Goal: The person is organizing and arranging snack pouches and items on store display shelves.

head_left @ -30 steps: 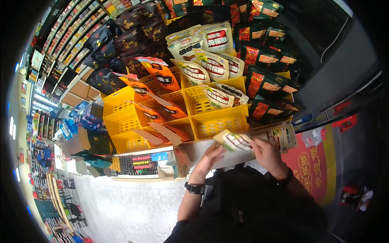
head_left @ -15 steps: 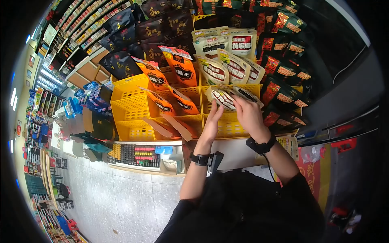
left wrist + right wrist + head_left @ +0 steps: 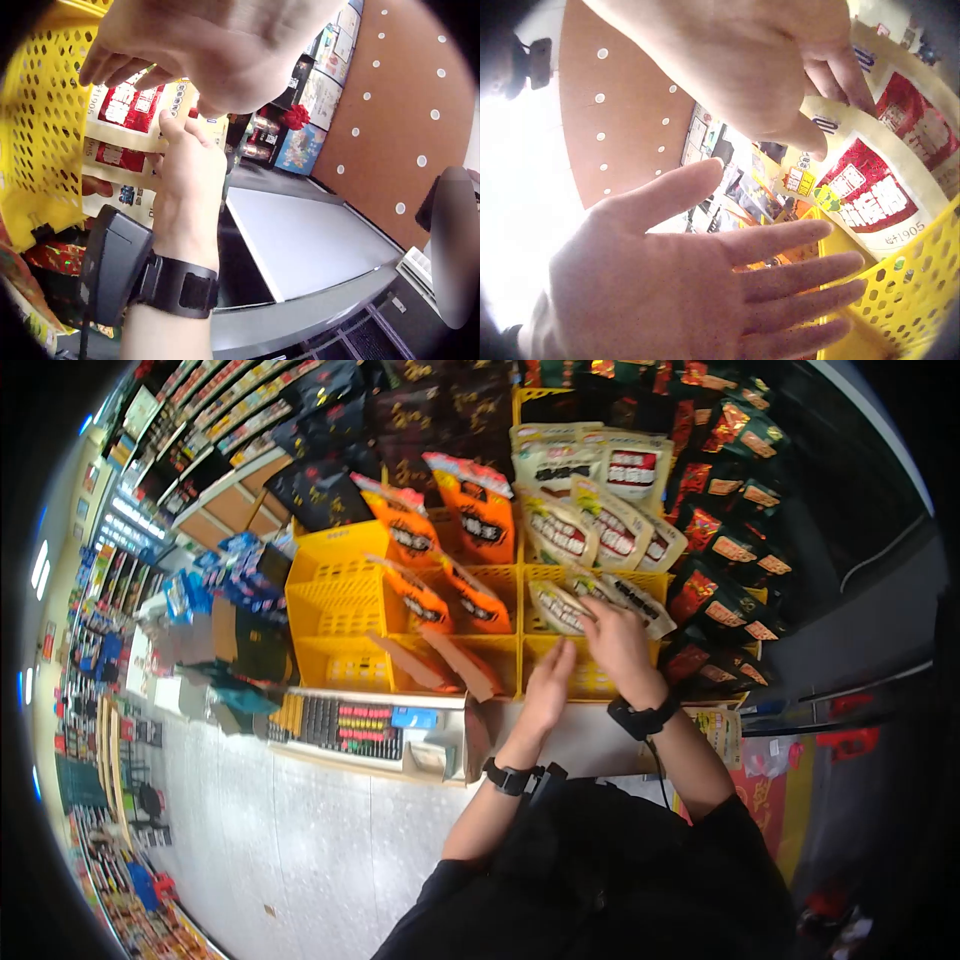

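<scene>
My right hand (image 3: 620,648) pinches the upper edge of a cream pouch (image 3: 553,608) with a red label and white lettering. The pouch stands tilted in a yellow perforated basket (image 3: 904,296), in its right-hand column. In the left wrist view the right thumb lies on the front of the pouch (image 3: 127,105), near its top edge. My left hand (image 3: 548,688) is just in front of the pouch, holding nothing; its fingers are straight and spread in the right wrist view. More cream pouches (image 3: 610,530) stand behind the held one.
Orange pouches (image 3: 480,510) fill the compartments to the left, with brown cardboard pieces (image 3: 465,665) in front. Dark green pouches (image 3: 715,595) stand in rows at the right. Below the basket runs a white counter edge (image 3: 565,735), with another cream pouch (image 3: 722,732) lying at its right.
The right hand has carried the cream pouch from over the counter up into the basket compartment. The left hand followed it, touched the pouch, then drew back slightly.
</scene>
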`<state>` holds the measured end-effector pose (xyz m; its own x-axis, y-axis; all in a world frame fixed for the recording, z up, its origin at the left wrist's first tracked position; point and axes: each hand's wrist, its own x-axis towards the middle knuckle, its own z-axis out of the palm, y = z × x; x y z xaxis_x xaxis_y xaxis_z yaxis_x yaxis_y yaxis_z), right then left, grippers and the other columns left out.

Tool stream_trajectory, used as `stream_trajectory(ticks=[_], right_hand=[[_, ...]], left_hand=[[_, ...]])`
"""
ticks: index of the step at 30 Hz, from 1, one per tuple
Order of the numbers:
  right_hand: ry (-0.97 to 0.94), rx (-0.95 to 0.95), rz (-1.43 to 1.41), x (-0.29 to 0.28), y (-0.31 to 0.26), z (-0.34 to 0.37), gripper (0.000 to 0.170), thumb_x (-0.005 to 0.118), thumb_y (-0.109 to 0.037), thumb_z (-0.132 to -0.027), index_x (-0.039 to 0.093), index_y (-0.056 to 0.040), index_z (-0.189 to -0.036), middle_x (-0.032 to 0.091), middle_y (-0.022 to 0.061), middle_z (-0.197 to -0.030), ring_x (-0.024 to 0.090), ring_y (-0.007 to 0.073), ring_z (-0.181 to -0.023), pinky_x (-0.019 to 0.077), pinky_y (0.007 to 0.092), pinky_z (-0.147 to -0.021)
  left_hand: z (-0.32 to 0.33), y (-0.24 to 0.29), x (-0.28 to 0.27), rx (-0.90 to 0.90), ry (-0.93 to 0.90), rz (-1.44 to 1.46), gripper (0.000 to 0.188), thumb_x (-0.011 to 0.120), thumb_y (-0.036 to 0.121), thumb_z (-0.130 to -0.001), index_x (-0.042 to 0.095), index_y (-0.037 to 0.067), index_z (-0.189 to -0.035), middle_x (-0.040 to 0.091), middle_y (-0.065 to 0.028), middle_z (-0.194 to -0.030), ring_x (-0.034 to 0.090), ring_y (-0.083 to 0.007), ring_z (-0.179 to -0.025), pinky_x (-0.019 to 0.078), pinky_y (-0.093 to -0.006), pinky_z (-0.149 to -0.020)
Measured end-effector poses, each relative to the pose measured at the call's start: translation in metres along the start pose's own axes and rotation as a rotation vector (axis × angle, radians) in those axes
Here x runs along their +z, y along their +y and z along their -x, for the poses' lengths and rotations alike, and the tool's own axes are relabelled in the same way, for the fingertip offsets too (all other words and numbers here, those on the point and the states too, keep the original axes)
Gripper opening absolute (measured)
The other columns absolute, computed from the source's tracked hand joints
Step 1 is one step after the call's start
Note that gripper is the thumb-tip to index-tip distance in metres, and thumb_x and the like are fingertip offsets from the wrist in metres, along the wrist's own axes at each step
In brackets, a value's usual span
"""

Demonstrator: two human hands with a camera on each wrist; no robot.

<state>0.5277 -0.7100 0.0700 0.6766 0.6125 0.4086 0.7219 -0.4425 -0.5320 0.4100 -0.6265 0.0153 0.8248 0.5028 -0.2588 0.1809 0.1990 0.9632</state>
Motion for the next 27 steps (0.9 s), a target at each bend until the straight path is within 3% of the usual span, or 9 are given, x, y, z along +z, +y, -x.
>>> stream_trajectory(ticks=[4, 6, 8, 12, 17, 18, 20, 23, 27], right_hand=[[0.088, -0.054, -0.071, -0.016, -0.011, 0.020, 0.023, 0.066, -0.007, -0.087, 0.066, -0.0004, -0.110, 0.068, 0.0204, -0.104, 0.066, 0.0378, -0.092, 0.0534, 0.0448, -0.079], [0.137, -0.100, -0.090, -0.020, -0.030, 0.028, 0.023, 0.066, -0.004, -0.086, 0.066, -0.0011, -0.109, 0.068, 0.0183, -0.104, 0.066, 0.0362, -0.091, 0.0541, 0.0426, -0.078], [0.167, -0.201, -0.214, -0.018, -0.062, 0.037, 0.023, 0.066, -0.002, -0.086, 0.067, -0.0022, -0.109, 0.067, 0.0161, -0.098, 0.066, 0.0351, -0.088, 0.0544, 0.0408, -0.076], [-0.354, -0.396, -0.355, 0.001, -0.104, 0.050, 0.036, 0.064, -0.002, -0.081, 0.065, -0.0059, -0.117, 0.065, 0.0124, -0.088, 0.067, 0.0334, -0.082, 0.0540, 0.0410, -0.073], [-0.617, -0.552, -0.170, 0.035, -0.115, 0.062, 0.040, 0.060, -0.004, -0.082, 0.062, -0.0059, -0.122, 0.064, 0.0139, -0.086, 0.067, 0.0324, -0.079, 0.0537, 0.0422, -0.072], [-0.703, -0.552, -0.087, 0.044, -0.112, 0.065, 0.039, 0.059, -0.005, -0.083, 0.061, -0.0052, -0.122, 0.064, 0.0148, -0.086, 0.068, 0.0322, -0.079, 0.0535, 0.0425, -0.071], [-0.627, -0.573, -0.118, 0.057, -0.106, 0.068, 0.027, 0.056, -0.008, -0.084, 0.064, -0.0028, -0.110, 0.065, 0.0164, -0.087, 0.068, 0.0311, -0.084, 0.0531, 0.0417, -0.071], [-0.532, -0.612, -0.071, 0.064, -0.106, 0.072, 0.009, 0.056, -0.008, -0.082, 0.064, -0.0052, -0.086, 0.062, 0.0105, -0.090, 0.066, 0.0278, -0.091, 0.0512, 0.0397, -0.077], [-0.408, -0.703, -0.127, 0.056, -0.105, 0.067, 0.008, 0.057, -0.009, -0.081, 0.065, -0.0050, -0.081, 0.061, 0.0105, -0.090, 0.065, 0.0273, -0.091, 0.0503, 0.0387, -0.082]], left_hand=[[0.065, 0.003, -0.022, 0.080, -0.093, -0.225, 0.062, 0.052, 0.042, -0.100, 0.049, -0.007, -0.137, 0.059, -0.0249, -0.133, 0.056, -0.0304, -0.125, 0.0393, -0.0344, -0.106], [0.095, 0.004, -0.037, -0.102, -0.201, -0.138, 0.054, 0.049, 0.037, -0.104, 0.052, -0.006, -0.136, 0.064, -0.0168, -0.126, 0.057, -0.0220, -0.119, 0.0419, -0.0316, -0.101], [0.117, 0.001, -0.051, -0.192, -0.168, -0.067, 0.052, 0.049, 0.036, -0.103, 0.055, -0.006, -0.133, 0.066, -0.0160, -0.122, 0.059, -0.0214, -0.116, 0.0432, -0.0320, -0.099], [0.141, -0.021, -0.082, -0.317, -0.068, -0.057, 0.056, 0.052, 0.041, -0.102, 0.060, -0.009, -0.125, 0.068, -0.0163, -0.116, 0.060, -0.0208, -0.113, 0.0437, -0.0285, -0.098], [0.159, -0.049, -0.106, -0.439, -0.012, -0.243, 0.061, 0.055, 0.046, -0.099, 0.065, -0.012, -0.114, 0.063, -0.0054, -0.084, 0.049, -0.0125, -0.076, 0.0429, -0.0296, -0.069], [0.163, -0.051, -0.107, -0.442, -0.009, -0.243, 0.061, 0.055, 0.046, -0.099, 0.065, -0.012, -0.114, 0.063, -0.0054, -0.084, 0.049, -0.0125, -0.076, 0.0429, -0.0296, -0.069], [0.168, -0.050, -0.108, -0.502, 0.012, -0.235, 0.061, 0.053, 0.045, -0.100, 0.058, -0.009, -0.127, 0.065, -0.0202, -0.120, 0.061, -0.0275, -0.114, 0.0484, -0.0362, -0.093], [0.172, -0.063, -0.117, -0.512, 0.007, -0.305, 0.064, 0.054, 0.048, -0.099, 0.056, -0.008, -0.129, 0.065, -0.0203, -0.122, 0.061, -0.0277, -0.114, 0.0493, -0.0372, -0.091], [0.171, -0.083, -0.123, -0.468, 0.044, -0.318, 0.065, 0.053, 0.049, -0.099, 0.055, -0.008, -0.130, 0.064, -0.0199, -0.122, 0.061, -0.0275, -0.113, 0.0498, -0.0374, -0.089]])
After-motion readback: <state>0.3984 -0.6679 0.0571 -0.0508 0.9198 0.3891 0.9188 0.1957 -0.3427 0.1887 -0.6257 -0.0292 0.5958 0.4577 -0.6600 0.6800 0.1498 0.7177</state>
